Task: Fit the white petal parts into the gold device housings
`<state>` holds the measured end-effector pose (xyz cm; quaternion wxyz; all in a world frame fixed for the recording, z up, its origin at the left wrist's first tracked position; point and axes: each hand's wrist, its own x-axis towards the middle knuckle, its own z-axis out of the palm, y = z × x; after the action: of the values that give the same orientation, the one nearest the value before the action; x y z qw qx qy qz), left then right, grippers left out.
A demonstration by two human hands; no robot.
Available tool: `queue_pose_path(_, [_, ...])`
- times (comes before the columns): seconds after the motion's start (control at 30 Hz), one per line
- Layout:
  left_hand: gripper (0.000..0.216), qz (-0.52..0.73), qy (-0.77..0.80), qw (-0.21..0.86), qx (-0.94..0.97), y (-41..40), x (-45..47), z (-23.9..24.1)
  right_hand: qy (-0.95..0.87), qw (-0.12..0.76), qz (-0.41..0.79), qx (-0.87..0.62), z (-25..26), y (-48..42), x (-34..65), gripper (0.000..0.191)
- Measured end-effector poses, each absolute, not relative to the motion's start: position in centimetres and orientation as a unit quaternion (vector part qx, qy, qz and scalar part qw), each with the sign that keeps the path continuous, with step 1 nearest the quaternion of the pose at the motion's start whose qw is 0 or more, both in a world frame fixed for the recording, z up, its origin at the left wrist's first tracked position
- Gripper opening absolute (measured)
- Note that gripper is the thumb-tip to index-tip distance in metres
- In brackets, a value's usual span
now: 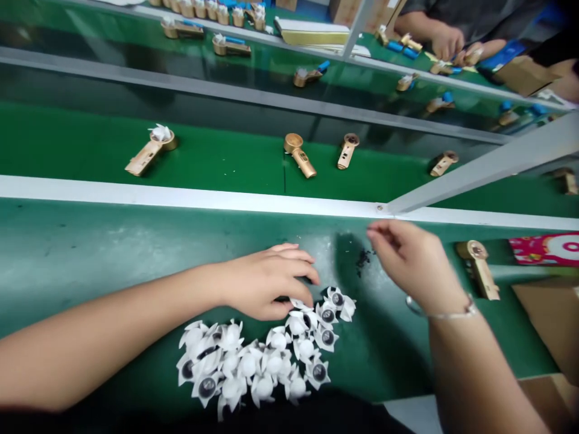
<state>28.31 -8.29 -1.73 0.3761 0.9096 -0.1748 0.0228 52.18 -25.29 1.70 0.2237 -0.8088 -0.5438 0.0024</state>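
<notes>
A loose pile of white fan blades (248, 364) with dark hubs lies on the green bench close to my body. My left hand (271, 280) reaches over its upper edge, thumb and index finger closed around one white fan blade (297, 305). To the right, above the bench, my right hand (409, 259) is closed in a pinch; whatever is between its fingertips is too small or hidden to name. Just left of that hand, small black parts (362, 260) are scattered on the bench. A gold handheld fan body (478, 268) lies to the right of my right hand.
Beyond a white rail (190, 198), a green belt carries gold fan housings (298, 155), one with a white blade (160, 132). A slanted metal post (474, 166) rises at right. Cardboard boxes (549, 319) stand at the right edge. Across, a co-worker's hands (447, 45) handle parts.
</notes>
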Motion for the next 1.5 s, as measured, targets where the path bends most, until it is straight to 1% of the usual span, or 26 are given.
queue_pose_path(0.07, [0.023,0.034,-0.167,0.376,0.911,-8.0,28.4,-1.9,-0.550,0.227,0.009,-0.804,0.3,-29.1,51.1,0.009])
queue_pose_path(0.1, [0.021,0.036,-0.159,0.370,0.914,-7.8,28.4,-1.9,-0.551,0.230,0.008,-0.802,-0.4,-30.3,50.4,0.008])
queue_pose_path(0.23, [0.025,0.018,-0.119,0.329,0.937,-7.2,28.5,-1.5,-0.549,0.244,-0.006,-0.799,-1.9,-32.4,48.2,0.009])
queue_pose_path(0.3, [0.026,0.008,-0.110,0.310,0.944,-7.2,28.6,-1.2,-0.561,0.230,-0.011,-0.795,-1.9,-32.5,47.8,0.011])
queue_pose_path(0.43, [0.026,-0.003,-0.103,0.261,0.960,-7.6,28.6,-1.0,-0.610,0.123,-0.043,-0.781,-1.5,-32.5,47.9,0.018])
queue_pose_path(0.53, [0.026,-0.002,-0.092,0.240,0.966,-8.0,28.5,-1.1,-0.629,0.040,-0.062,-0.774,-1.4,-32.3,47.9,0.018])
queue_pose_path(0.6, [0.025,-0.001,-0.066,0.247,0.967,-8.2,28.5,-1.0,-0.631,0.006,-0.065,-0.773,-1.4,-31.8,47.9,0.015])
queue_pose_path(0.67, [0.023,-0.003,-0.027,0.261,0.965,-8.3,28.4,-0.8,-0.627,0.000,-0.066,-0.776,-1.3,-31.2,48.1,0.014])
queue_pose_path(0.77, [0.025,-0.021,0.039,0.306,0.951,-8.1,28.4,-0.1,-0.613,0.024,-0.062,-0.787,-1.1,-30.4,48.6,0.011])
queue_pose_path(0.9, [0.047,-0.046,0.063,0.387,0.919,-7.4,28.4,0.6,-0.575,0.080,-0.047,-0.813,-0.8,-30.1,49.8,0.008])
queue_pose_path(0.97, [0.051,-0.050,0.058,0.417,0.906,-6.9,28.4,0.6,-0.567,0.099,-0.037,-0.817,-0.8,-30.4,50.3,0.007])
queue_pose_path(1.03, [0.044,-0.051,0.062,0.455,0.887,-6.5,28.5,0.4,-0.570,0.111,-0.027,-0.814,-0.9,-30.9,50.6,0.008])
queue_pose_path(1.1, [0.037,-0.037,0.083,0.514,0.853,-6.2,28.6,0.0,-0.577,0.124,-0.020,-0.807,-1.1,-31.5,50.4,0.010])
queue_pose_path(1.27, [0.039,-0.017,0.130,0.701,0.702,-6.0,29.1,-1.0,-0.585,0.164,-0.021,-0.794,-1.8,-32.3,49.2,0.009])
queue_pose_path(1.37, [0.036,-0.002,0.137,0.753,0.644,-6.0,29.4,-1.4,-0.590,0.165,-0.022,-0.790,-2.0,-32.2,48.6,0.010])
queue_pose_path(1.5, [0.032,0.026,0.148,0.804,0.575,-5.9,29.6,-1.8,-0.592,0.130,-0.025,-0.795,-2.2,-31.8,48.6,0.015])
